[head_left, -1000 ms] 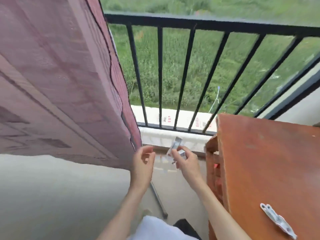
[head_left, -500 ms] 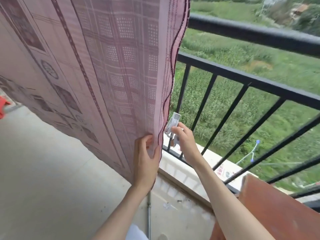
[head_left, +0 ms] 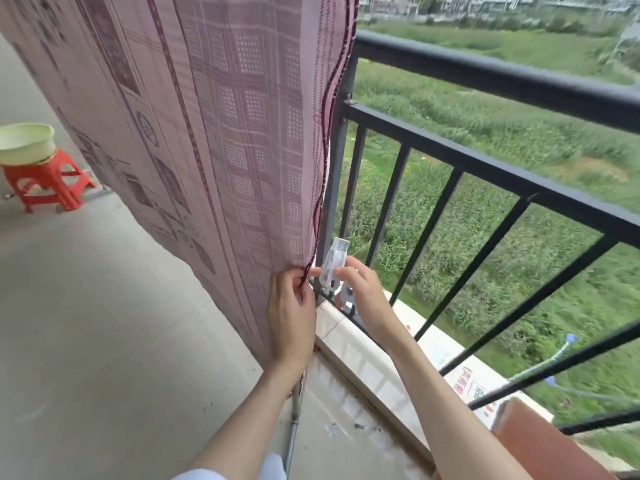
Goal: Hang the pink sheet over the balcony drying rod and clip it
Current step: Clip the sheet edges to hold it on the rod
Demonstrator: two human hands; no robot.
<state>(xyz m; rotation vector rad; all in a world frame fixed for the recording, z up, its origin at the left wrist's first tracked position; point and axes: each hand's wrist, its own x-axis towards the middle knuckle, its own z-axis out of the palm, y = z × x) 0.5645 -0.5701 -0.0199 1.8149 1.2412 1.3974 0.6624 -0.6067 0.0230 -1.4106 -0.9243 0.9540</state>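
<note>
The pink patterned sheet (head_left: 214, 140) hangs down across the left half of the view, its top out of frame; the drying rod is hidden above. My left hand (head_left: 291, 313) pinches the sheet's dark hemmed right edge low down. My right hand (head_left: 360, 289) sits just to its right, closed on white plastic clips (head_left: 334, 265), one pointing up beside the hem, another showing below the fingers. The clip's jaws are apart from the fabric, next to the railing post.
The black balcony railing (head_left: 485, 74) runs along the right, with a pale ledge (head_left: 363, 362) at its foot and grass beyond. A red stool (head_left: 48, 181) carrying a pale green basin (head_left: 26, 142) stands at far left. A reddish-brown table corner (head_left: 540, 441) is at bottom right.
The view has lifted and swung left, off the table. My left hand has gone from open to pinching the sheet's hem, and my right hand has brought the clips up beside it.
</note>
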